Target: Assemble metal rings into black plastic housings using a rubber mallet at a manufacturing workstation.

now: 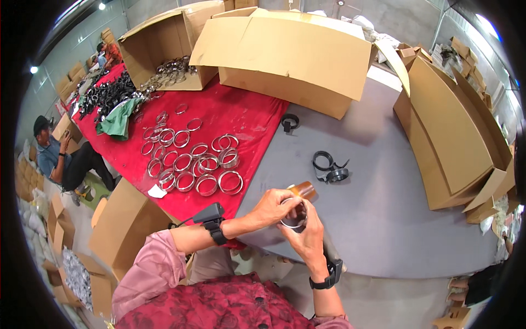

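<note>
And there it was, a metal ring (pixel 293 223) held up over the near edge of the grey tabletop (pixel 394 219), the left hand (pixel 272 206) closed around its far side with fingers at the rim, the right hand (pixel 308 231) gripping it from the other side! Just beyond the fingers sat a brown cylinder (pixel 303 190); farther out, black ring-shaped fittings (pixel 336 175) lay on the grey. To the left ran a red cloth (pixel 246 104), crowded with silvery rings (pixel 230 163), a green cloth (pixel 116 125) and a heap of black parts (pixel 109 90) farther up. Big cardboard boxes walled it in: a wide carton (pixel 285 49) at the back, another carton (pixel 446 126) on the right. Off left, a co-worker (pixel 52 159) sat low, and pale walls (pixel 381 10) closed the room. Any lettering was too small to read.
</note>
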`<action>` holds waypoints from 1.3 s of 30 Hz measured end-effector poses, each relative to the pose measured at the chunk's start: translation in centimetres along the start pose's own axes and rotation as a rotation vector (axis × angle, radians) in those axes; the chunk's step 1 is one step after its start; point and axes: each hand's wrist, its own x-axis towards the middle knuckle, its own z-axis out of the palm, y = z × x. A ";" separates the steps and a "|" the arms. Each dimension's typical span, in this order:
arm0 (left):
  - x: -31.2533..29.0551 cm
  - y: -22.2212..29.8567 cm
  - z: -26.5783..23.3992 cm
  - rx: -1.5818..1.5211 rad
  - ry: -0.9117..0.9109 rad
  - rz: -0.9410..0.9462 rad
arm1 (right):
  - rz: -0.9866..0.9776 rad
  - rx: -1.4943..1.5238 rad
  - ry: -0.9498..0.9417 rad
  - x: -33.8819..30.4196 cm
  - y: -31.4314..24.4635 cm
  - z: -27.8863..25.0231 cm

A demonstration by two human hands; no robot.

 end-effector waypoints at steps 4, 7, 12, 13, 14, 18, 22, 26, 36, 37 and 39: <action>6.9 -1.6 -1.9 0.441 0.239 0.230 | -0.013 -0.058 0.154 -0.7 0.0 -1.7; 14.6 -1.7 -6.3 -0.149 0.252 -0.113 | 0.014 -0.037 0.248 -2.3 0.7 -2.1; 23.1 -6.4 -10.5 -0.782 0.235 -0.322 | 0.056 0.026 0.192 -3.4 1.7 -1.7; 23.8 -7.6 -11.1 -0.792 0.245 -0.322 | 0.060 0.036 0.173 -3.6 1.8 -1.6; 24.0 -8.1 -11.1 -0.803 0.249 -0.326 | 0.059 0.029 0.170 -3.8 1.7 -1.6; 22.2 -9.3 -11.1 -0.516 0.393 -0.306 | 0.062 0.022 0.182 -4.3 1.4 -1.6; 14.4 -6.3 -9.8 -0.524 0.002 -0.205 | 0.179 0.259 0.201 -4.3 1.0 -1.9; 1.3 -2.3 -6.4 -0.978 -0.396 -0.336 | 0.103 0.739 0.151 -2.1 -0.5 -2.6; -16.5 -4.5 -0.3 -1.116 -0.786 -0.338 | 0.261 0.841 0.063 -5.1 -6.5 3.8; -17.2 -4.5 -0.1 -1.124 -0.779 -0.336 | 0.302 0.765 0.137 -5.7 -7.3 4.6; -18.2 -4.2 0.0 -0.885 -0.677 -0.281 | 0.244 0.737 0.173 -6.2 -7.6 5.6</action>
